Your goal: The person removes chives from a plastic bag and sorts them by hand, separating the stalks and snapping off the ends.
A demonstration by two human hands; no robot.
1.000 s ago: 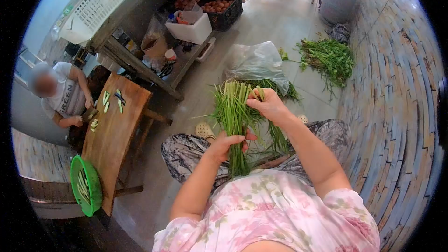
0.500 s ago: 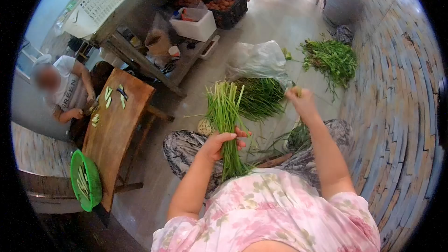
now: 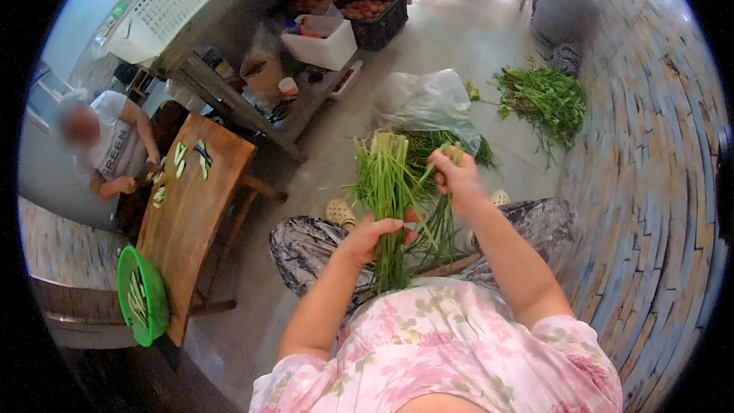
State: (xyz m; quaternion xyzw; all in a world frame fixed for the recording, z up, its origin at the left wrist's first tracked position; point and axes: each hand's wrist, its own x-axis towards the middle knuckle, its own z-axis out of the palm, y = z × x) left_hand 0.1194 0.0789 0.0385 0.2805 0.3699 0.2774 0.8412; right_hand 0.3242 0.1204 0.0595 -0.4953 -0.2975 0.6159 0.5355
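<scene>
A thick bunch of garlic chives point(image 3: 384, 176) stands upright in front of me, pale cut ends up. My left hand point(image 3: 373, 237) is wrapped round its lower part, thumb across the front. Just right of the bunch, my right hand point(image 3: 456, 177) is closed on a smaller clump of chives point(image 3: 440, 226), whose leaves hang down towards my lap. Behind both hands, more chives point(image 3: 483, 154) lie on the floor beside a clear plastic bag point(image 3: 428, 99), partly hidden by the bunch and my right hand.
Leafy greens point(image 3: 543, 103) lie on the floor at right, near a gas cylinder point(image 3: 564, 8). To the left, a person point(image 3: 122, 145) cuts vegetables at a wooden table point(image 3: 187, 214); a green basket point(image 3: 157, 298) stands at its near end. Shelving holds a white box point(image 3: 325, 42).
My right hand has come left and slightly down from beside the floor pile to the bunch, with a clump of chives in it. The held bunch has shifted slightly right.
</scene>
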